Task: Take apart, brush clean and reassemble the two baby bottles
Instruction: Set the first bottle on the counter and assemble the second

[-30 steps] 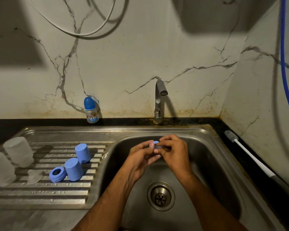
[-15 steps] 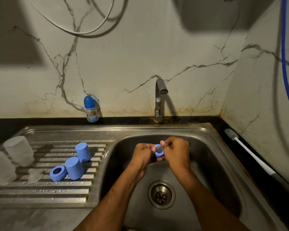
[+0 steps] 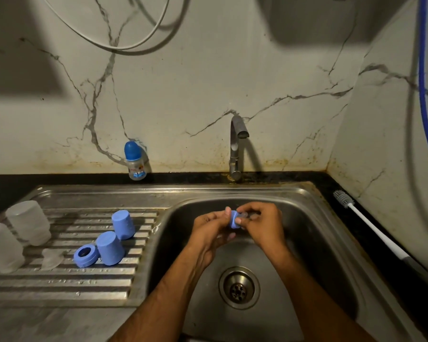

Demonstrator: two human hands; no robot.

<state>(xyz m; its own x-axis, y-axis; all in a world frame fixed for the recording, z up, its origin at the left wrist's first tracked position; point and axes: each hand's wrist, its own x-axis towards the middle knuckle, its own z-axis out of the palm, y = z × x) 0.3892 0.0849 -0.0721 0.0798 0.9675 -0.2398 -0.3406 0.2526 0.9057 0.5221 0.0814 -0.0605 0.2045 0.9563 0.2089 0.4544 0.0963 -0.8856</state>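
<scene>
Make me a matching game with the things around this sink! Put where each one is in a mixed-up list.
Things:
1. bottle brush
2. small baby bottle
3. blue ring
4. two blue caps

Places:
A. on the ribbed draining board
B. held in both hands over the sink basin
C. on the dark counter right of the sink
D. standing against the wall, left of the tap

Pairs: 1-C, 2-D, 3-B, 4-A

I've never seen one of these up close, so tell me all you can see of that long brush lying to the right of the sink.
The brush lies flat on the dark counter right of the sink, running diagonally beside the wall. Its small grey bristled head points toward the back corner. A slim white stem, plastic by its look, leads forward into a darker grip near the picture's edge. Neither hand touches it; only the counter does.
</scene>
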